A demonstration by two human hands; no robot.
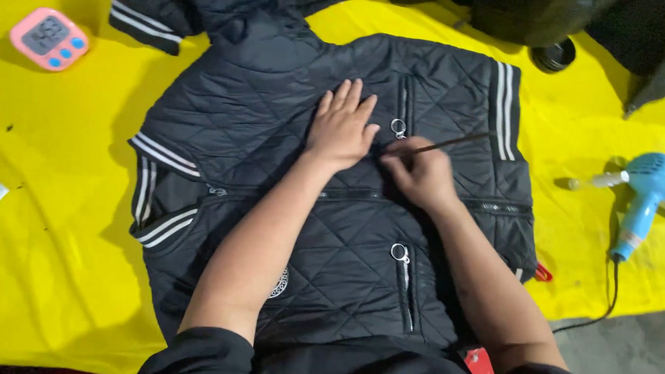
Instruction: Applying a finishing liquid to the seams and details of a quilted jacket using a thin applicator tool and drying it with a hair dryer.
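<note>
Lying spread over the yellow tabletop (60,272), a black quilted jacket (253,124) with white-striped ribbed cuffs and hem fills the middle of the view and serves as the landmark. The left hand (342,127) rests flat on the jacket's middle, fingers extended and together, its grip released and pressing the fabric just beside a vertical pocket zipper with a ring pull (399,128). The right hand (421,174) sits on the jacket touching the left hand's thumb side, its grip clenched around a thin dark stick-like tool (454,142), whose free end slants up toward the jacket's striped hem; what the tool is cannot be told. A horizontal zipper crosses the jacket under both wrists, and a second ring pull (399,251) lies nearer the person, between the forearms. Beyond the jacket's far-left sleeve sits a pink digital timer (49,38). Right of the jacket lies a light blue hair dryer (650,190) with a black cord. Beyond the jacket's far-right edge stands a small black round lid (553,56).
</note>
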